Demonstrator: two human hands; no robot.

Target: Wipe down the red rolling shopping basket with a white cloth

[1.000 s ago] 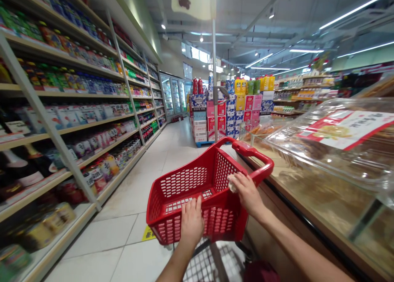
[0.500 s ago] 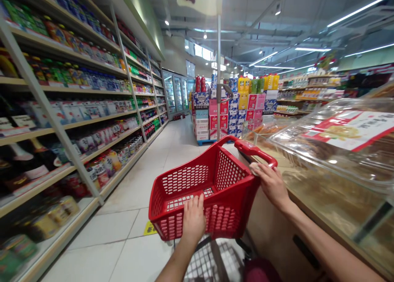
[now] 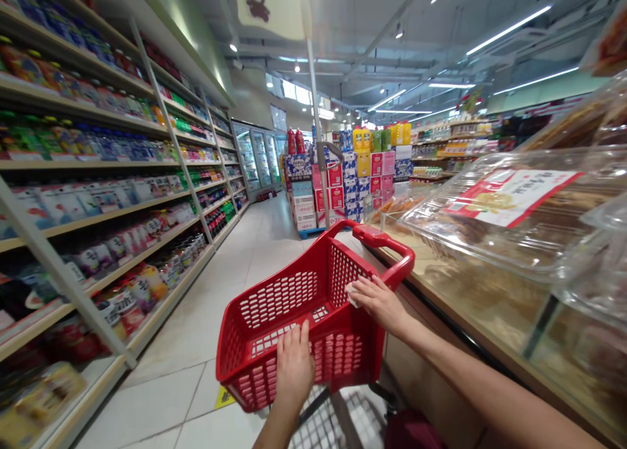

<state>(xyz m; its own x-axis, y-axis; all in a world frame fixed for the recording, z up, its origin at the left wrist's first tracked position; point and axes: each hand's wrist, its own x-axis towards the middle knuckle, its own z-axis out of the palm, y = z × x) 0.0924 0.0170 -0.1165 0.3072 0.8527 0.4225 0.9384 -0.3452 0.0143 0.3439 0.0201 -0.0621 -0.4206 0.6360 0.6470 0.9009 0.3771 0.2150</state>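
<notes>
A small red shopping cart (image 3: 274,292) with perforated plastic sides stands in front of me, its handle bar (image 3: 386,240) at the back right. My left hand (image 3: 295,364) grips the near side rim, fingers hooked over the edge into the basket. With my right hand (image 3: 379,305) I press a crumpled white wipe (image 3: 351,293) against the rim at the basket's rear corner, below the handle. The wipe is mostly hidden under my fingers. Nothing lies in the visible part of the basket.
Shelves of drinks and packaged goods (image 3: 122,207) line the left. On the right, a counter (image 3: 470,299) carries clear plastic food boxes (image 3: 499,207). Stacked drink cartons (image 3: 337,181) and a pole (image 3: 313,89) with a bear flag (image 3: 274,8) are ahead.
My right hand has moved with the wipe from the handle's end down and left to the basket's rear rim. My left hand stays on the near rim. The view has shifted right.
</notes>
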